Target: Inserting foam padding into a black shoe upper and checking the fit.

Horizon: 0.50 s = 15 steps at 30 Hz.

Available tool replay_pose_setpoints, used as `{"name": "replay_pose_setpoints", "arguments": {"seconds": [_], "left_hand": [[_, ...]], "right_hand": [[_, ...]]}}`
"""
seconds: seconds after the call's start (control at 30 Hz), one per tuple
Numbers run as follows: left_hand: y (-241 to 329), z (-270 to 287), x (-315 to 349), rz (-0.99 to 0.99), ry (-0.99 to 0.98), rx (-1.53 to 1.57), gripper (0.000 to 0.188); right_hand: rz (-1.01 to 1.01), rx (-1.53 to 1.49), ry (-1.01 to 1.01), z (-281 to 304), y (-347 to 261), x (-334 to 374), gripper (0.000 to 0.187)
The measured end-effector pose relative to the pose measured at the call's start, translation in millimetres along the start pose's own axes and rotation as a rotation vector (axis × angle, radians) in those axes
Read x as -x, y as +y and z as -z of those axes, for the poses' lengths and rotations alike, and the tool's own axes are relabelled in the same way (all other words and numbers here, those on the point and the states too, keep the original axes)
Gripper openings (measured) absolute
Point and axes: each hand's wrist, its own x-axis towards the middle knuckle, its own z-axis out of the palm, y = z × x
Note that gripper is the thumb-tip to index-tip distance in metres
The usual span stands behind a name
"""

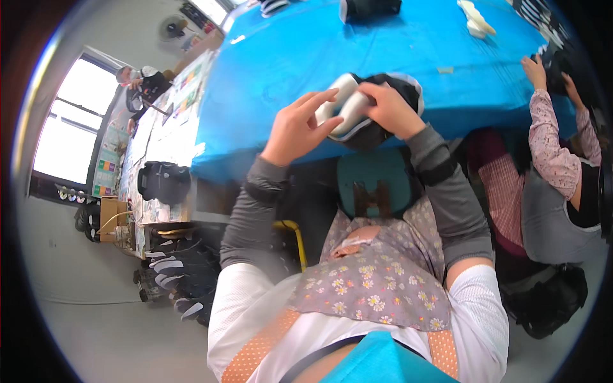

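At the table's near edge lies a black fabric item (365,138) with a pale rim, its exact kind unclear. Two smooth white curved pieces (348,84) stand up at its left side. My left hand (299,127) curves its fingers and thumb around the left side of the white pieces. The fingers of my right hand (394,113) bend over the upper end of the nearer white piece, above the black fabric; its thumb is mostly hidden. Slight blur softens the white pieces.
A blue sheet (274,64) covers the table. Another white curved piece (477,22) and a black item (370,9) lie farther back. At right, a co-worker's hands (536,71) handle a black item. A paper-covered table (150,134) with a black bag (165,182) stands left.
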Motion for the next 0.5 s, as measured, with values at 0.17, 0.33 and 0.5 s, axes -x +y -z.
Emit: {"name": "replay_pose_setpoints", "arguments": {"seconds": [0.17,0.33,0.5], "left_hand": [[-10.0,-1.2,14.0,0.142,-0.257,-0.019,0.065],[-24.5,-9.6,13.9,0.164,-0.292,0.018,0.062],[-37.0,-13.8,13.2,0.114,-0.244,0.018,0.034]], "right_hand": [[0.023,0.027,0.019,0.1,11.8,-9.6,0.027],[-0.008,0.017,0.004,-2.5,18.0,-8.5,0.028],[-0.079,-0.005,-0.089,2.5,12.0,-3.5,0.032]]}}
